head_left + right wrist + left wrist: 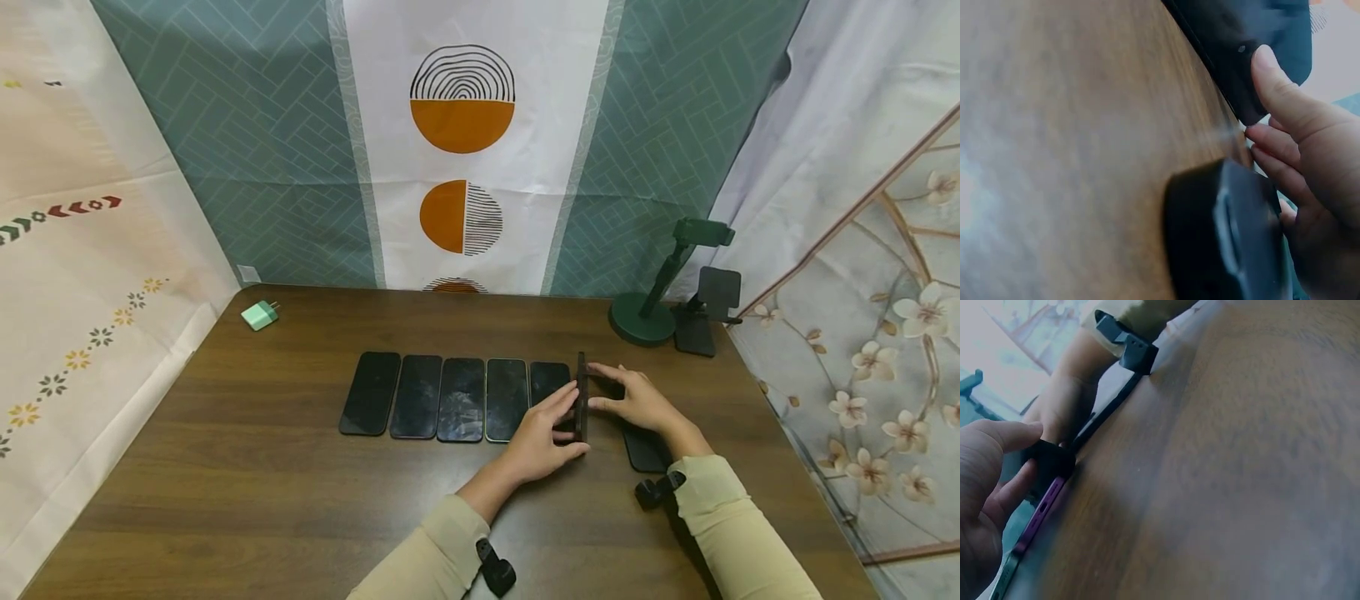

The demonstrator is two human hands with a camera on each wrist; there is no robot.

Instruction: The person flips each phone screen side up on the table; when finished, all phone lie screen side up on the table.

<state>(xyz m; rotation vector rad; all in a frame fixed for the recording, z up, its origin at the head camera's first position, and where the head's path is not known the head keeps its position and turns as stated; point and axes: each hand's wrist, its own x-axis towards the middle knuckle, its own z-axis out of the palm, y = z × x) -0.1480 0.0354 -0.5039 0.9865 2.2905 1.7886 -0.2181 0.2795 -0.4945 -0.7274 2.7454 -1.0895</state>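
Observation:
A black smartphone [581, 398] stands on its long side, seen nearly edge-on in the head view. My left hand [538, 442] holds it from the left, with the thumb by its near end. From the right, my right hand [637, 402] holds the same phone. The right wrist view shows the right thumb [1272, 81] pressed on the phone's dark face [1235, 37], with fingers at its lower corner. To the left lies a row of several dark smartphones [461, 400], side by side. Another dark phone [647, 450] lies partly hidden beneath the right hand and wrist.
A dark green folding stand [642, 318] stands at the back right of the wooden table [262, 467], beside a black phone stand [697, 321]. A light green charger plug [260, 315] lies at the back left. Hanging cloths border the table at the back and sides.

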